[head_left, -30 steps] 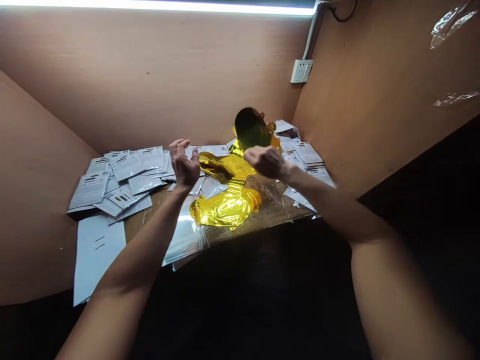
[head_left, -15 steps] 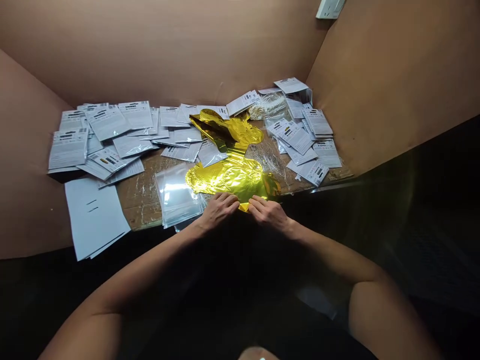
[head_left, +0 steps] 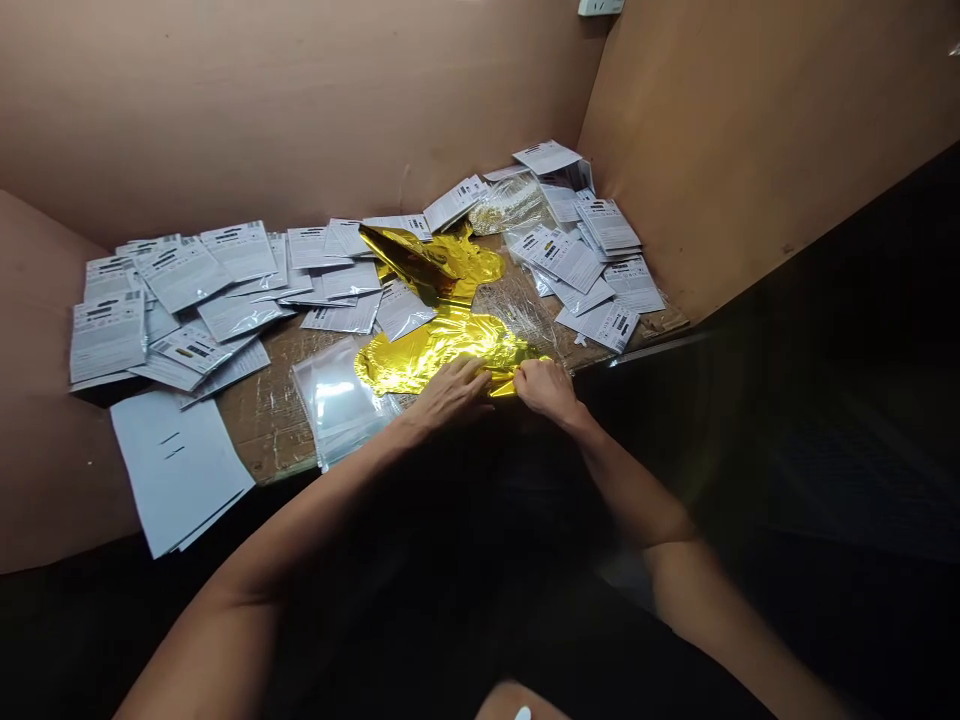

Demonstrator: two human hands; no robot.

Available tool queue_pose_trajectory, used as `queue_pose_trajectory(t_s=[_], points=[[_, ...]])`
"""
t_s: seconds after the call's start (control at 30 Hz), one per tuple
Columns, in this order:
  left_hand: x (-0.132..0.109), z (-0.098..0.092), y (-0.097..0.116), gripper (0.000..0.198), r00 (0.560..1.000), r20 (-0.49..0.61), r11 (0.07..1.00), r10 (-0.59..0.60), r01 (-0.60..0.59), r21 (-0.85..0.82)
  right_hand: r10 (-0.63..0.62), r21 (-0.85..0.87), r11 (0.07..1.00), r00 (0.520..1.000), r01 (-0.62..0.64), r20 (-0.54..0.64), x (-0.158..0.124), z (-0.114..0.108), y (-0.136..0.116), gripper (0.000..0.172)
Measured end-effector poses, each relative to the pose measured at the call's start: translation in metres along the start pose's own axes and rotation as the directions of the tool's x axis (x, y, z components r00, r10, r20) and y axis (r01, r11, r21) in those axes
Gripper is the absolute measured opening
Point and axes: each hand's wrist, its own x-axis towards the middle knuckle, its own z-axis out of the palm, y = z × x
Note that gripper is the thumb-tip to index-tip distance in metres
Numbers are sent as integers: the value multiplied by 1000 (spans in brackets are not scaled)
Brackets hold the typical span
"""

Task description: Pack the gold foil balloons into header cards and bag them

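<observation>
A crumpled gold foil balloon (head_left: 442, 340) lies flat on the taped cardboard tabletop (head_left: 277, 425), its shiny surface creased. My left hand (head_left: 450, 393) presses on the foil's near edge, fingers together. My right hand (head_left: 546, 390) pinches a folded gold corner just beside it, and the two hands nearly touch. A clear plastic bag (head_left: 337, 400) lies to the left of my left hand, partly under my forearm's line of view. The underside of the foil is hidden.
Several white printed cards in clear sleeves (head_left: 180, 285) are scattered across the back and sides of the table. A stack of white paper (head_left: 176, 470) overhangs the near left edge. Tan wall panels (head_left: 750, 130) enclose the table, and a wall socket (head_left: 600, 6) sits high up.
The balloon, held up a second ago, now lies flat on the table. Both hands have come down from the raised position to its near edge, and the view has shifted slightly.
</observation>
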Motion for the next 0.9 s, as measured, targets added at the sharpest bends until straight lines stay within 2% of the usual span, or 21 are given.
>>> queue_pose_trajectory(t_s=[0.1, 0.17, 0.23, 0.3, 0.33, 0.43, 0.5, 0.53, 0.57, 0.6, 0.63, 0.67, 0.7, 0.73, 0.77, 0.83, 0.87, 0.9], points=[[-10, 10, -1, 41, 998, 54, 999, 41, -43, 26, 1, -60, 998, 999, -3, -46, -17, -4, 6, 32], [-10, 13, -3, 43, 997, 63, 999, 46, -48, 24, -131, -100, 988, 981, 117, -144, -24, -9, 10, 29], [-7, 13, -4, 44, 997, 59, 999, 54, -54, 5, -386, -150, 919, 909, 365, -156, -25, -15, 12, 28], [-4, 11, -7, 43, 997, 47, 998, 54, -52, -44, -569, -182, 813, 821, 554, -43, -18, -20, 13, 27], [-1, 9, -9, 41, 998, 43, 996, 50, -46, -80, -603, -188, 781, 797, 596, 21, -12, -23, 13, 25], [11, 0, -20, 27, 997, 71, 974, -4, 20, -225, -585, -154, 786, 801, 598, 128, 21, -35, 13, 13], [23, -9, -30, 22, 979, 147, 930, -140, 181, -319, -555, -22, 825, 817, 565, 158, 51, -46, 14, 13], [29, -15, -35, 25, 954, 171, 892, -246, 292, -345, -513, 91, 858, 838, 505, 185, 67, -52, 15, 15], [33, -20, -38, 28, 916, 153, 841, -372, 402, -362, -457, 220, 884, 860, 412, 227, 81, -58, 16, 17], [34, -25, -39, 28, 863, 83, 784, -499, 490, -382, -395, 336, 894, 876, 297, 278, 94, -63, 18, 22], [33, -29, -37, 26, 792, -28, 725, -610, 544, -422, -336, 425, 887, 885, 182, 322, 103, -66, 20, 26], [30, -31, -33, 23, 703, -142, 667, -697, 562, -489, -293, 483, 870, 889, 96, 352, 109, -67, 21, 29], [23, -30, -26, 22, 616, -201, 598, -762, 549, -584, -273, 514, 856, 892, 55, 359, 109, -65, 20, 30], [15, -27, -18, 24, 559, -173, 503, -811, 514, -695, -271, 546, 836, 902, 47, 337, 106, -61, 19, 30], [6, -23, -8, 30, 547, -71, 373, -834, 465, -803, -279, 597, 801, 911, 46, 303, 98, -53, 15, 30], [-12, -11, 13, 42, 607, 180, 60, -774, 353, -934, -303, 769, 640, 920, 3, 249, 71, -32, 5, 30], [-19, -5, 22, 46, 642, 246, -65, -726, 291, -954, -319, 853, 521, 920, -32, 230, 54, -21, -2, 31], [-25, -1, 30, 50, 659, 262, -144, -705, 228, -963, -336, 910, 411, 917, -63, 215, 37, -10, -8, 33]])
